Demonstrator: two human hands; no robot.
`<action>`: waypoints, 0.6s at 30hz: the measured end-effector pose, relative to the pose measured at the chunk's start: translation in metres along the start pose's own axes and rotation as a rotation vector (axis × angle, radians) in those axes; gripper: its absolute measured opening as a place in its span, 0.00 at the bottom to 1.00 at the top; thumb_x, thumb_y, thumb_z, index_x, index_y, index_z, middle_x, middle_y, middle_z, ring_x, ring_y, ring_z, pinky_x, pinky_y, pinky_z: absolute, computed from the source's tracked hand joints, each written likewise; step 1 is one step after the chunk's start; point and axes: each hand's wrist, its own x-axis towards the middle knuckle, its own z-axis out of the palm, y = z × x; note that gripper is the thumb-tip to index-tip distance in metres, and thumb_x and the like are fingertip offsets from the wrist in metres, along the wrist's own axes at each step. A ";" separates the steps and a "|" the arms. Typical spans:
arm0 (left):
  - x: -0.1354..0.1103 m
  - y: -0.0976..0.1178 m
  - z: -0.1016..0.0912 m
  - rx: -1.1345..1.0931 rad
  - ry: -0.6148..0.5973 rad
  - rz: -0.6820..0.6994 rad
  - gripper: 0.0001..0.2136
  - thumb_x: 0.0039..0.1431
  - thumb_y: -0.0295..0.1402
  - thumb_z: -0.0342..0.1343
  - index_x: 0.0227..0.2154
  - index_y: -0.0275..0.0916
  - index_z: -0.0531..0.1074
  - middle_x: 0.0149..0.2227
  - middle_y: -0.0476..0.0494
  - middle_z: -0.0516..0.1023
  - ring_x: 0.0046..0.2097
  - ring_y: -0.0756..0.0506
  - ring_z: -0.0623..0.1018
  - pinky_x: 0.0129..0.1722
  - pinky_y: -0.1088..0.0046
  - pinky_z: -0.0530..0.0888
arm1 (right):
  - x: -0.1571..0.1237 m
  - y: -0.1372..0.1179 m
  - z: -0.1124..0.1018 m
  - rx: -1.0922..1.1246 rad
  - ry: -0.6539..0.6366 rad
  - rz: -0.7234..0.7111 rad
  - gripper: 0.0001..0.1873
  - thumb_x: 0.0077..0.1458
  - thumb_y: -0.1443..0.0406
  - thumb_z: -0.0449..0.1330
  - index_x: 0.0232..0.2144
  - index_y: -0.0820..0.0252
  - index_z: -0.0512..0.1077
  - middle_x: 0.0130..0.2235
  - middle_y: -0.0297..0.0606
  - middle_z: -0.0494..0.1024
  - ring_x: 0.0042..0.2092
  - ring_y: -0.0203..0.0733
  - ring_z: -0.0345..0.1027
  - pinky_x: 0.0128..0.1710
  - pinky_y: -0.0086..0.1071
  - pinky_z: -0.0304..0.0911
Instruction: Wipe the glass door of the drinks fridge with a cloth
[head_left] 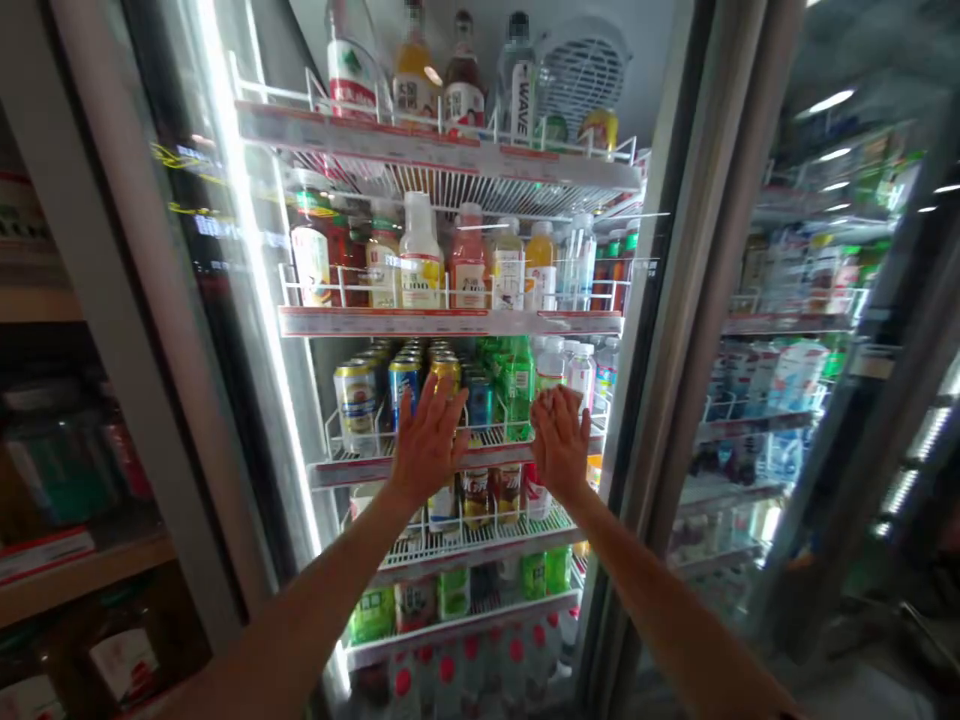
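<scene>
My left hand (427, 440) is raised in front of the drinks fridge, palm forward and fingers spread. It holds nothing and overlaps gold cans (444, 366) and a blue can (405, 382). To its right, my right hand (559, 445) is raised at the same height, its fingers stretched out. A skin-toned patch shows behind its fingertips; I cannot tell whether it is a reflection or an object. Near this hand stand green bottles (517, 385) and a white-capped bottle (581, 368). Faint reflections lie across the shelves, and whether my hands touch glass is unclear.
Juice bottles (469, 265) fill the upper-middle shelf, and taller bottles (412, 80) stand on top. Red-capped bottles (446, 672) stand at the bottom. A metal door frame (694, 250) borders the right side. Darker shelves with jars (124, 650) are at left.
</scene>
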 end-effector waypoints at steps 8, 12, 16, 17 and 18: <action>-0.004 -0.003 0.008 0.036 0.014 0.021 0.30 0.58 0.34 0.50 0.62 0.43 0.47 0.64 0.42 0.52 0.66 0.44 0.47 0.64 0.57 0.41 | 0.021 0.046 -0.002 -0.037 0.104 0.100 0.27 0.58 0.67 0.47 0.60 0.55 0.55 0.63 0.47 0.56 0.65 0.48 0.43 0.60 0.52 0.44; -0.004 -0.002 0.008 0.041 -0.010 0.016 0.30 0.58 0.35 0.50 0.62 0.42 0.48 0.63 0.40 0.54 0.66 0.44 0.48 0.64 0.57 0.42 | 0.003 0.055 -0.003 -0.056 0.099 0.126 0.27 0.58 0.67 0.46 0.60 0.55 0.54 0.62 0.48 0.57 0.65 0.50 0.45 0.58 0.53 0.48; -0.004 -0.002 0.009 0.056 0.019 0.033 0.30 0.58 0.34 0.51 0.62 0.41 0.49 0.63 0.39 0.55 0.66 0.44 0.48 0.64 0.58 0.43 | -0.003 0.071 -0.005 -0.050 0.098 0.099 0.27 0.58 0.67 0.47 0.60 0.57 0.55 0.62 0.50 0.57 0.65 0.51 0.44 0.58 0.55 0.50; -0.004 -0.002 0.009 0.056 0.029 0.035 0.30 0.58 0.34 0.51 0.62 0.41 0.48 0.63 0.39 0.55 0.66 0.44 0.47 0.64 0.58 0.43 | 0.004 0.078 -0.005 -0.040 0.128 0.121 0.27 0.58 0.67 0.47 0.60 0.58 0.55 0.62 0.51 0.57 0.65 0.51 0.44 0.58 0.55 0.51; -0.004 -0.002 0.009 0.055 0.037 0.033 0.30 0.58 0.34 0.51 0.62 0.42 0.47 0.63 0.40 0.54 0.66 0.45 0.47 0.64 0.58 0.42 | 0.012 0.084 -0.004 -0.027 0.161 0.153 0.27 0.58 0.67 0.46 0.60 0.59 0.55 0.62 0.51 0.57 0.65 0.50 0.44 0.58 0.55 0.51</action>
